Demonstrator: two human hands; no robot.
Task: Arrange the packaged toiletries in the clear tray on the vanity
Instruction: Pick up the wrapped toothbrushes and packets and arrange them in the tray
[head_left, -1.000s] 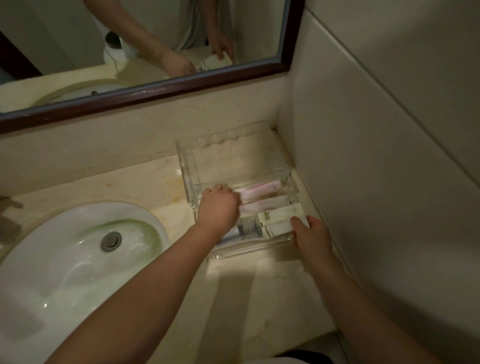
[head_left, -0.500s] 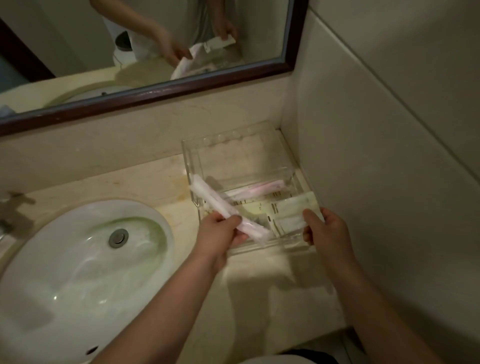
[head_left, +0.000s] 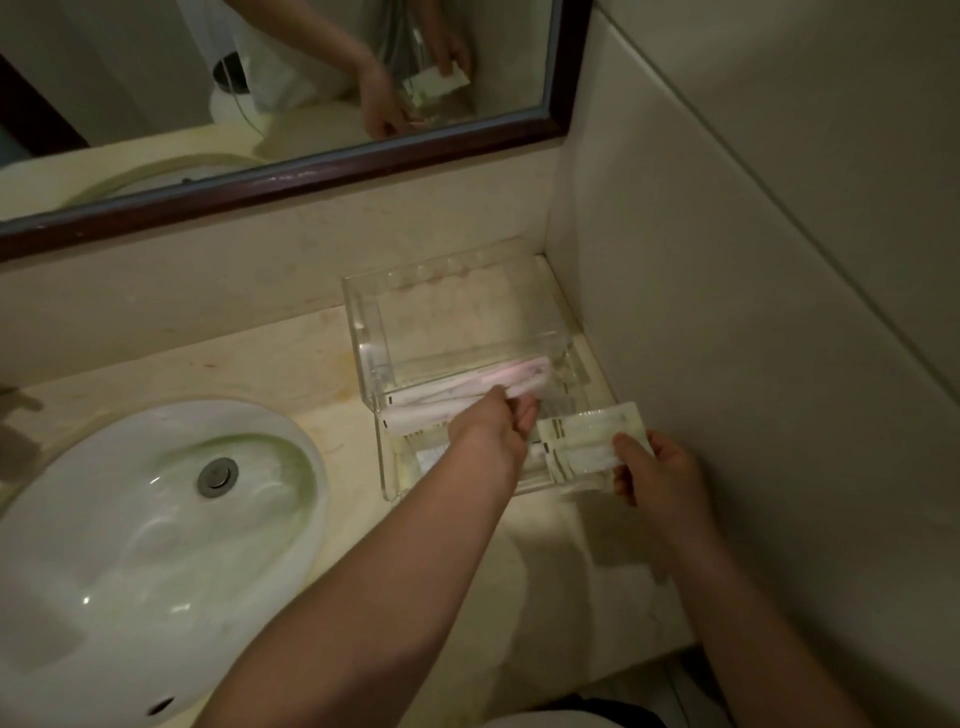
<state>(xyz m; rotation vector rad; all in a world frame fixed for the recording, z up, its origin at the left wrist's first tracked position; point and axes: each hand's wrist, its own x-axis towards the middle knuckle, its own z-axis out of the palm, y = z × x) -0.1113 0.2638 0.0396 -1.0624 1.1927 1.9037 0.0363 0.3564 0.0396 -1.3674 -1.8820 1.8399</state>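
I see the pale stone desk (head_left: 249, 358) running from the near left to the right wall. A white oval sink (head_left: 119, 561) takes up its left part. A dark-framed mirror (head_left: 291, 171) hangs along the far wall.

The clear tray (head_left: 363, 338) sits in the far right corner of the desk, just beside the right wall. My left hand (head_left: 485, 434) reaches over the tray's middle, and its fingers (head_left: 527, 417) are curled, pinching the right end of a long white packet (head_left: 431, 413). That packet lies across the tray from left to right. A pink packet (head_left: 498, 375) lies just beyond it, along the tray's inner divider.

My right hand (head_left: 662, 480) is at the tray's near right corner. Its thumb is on top and its fingers are underneath, gripping the right end of some pale flat packets (head_left: 582, 441) that are held over the tray's near section. I cannot tell whether they touch its floor.

The metal drain (head_left: 218, 475) sits in the far part of the sink bowl.
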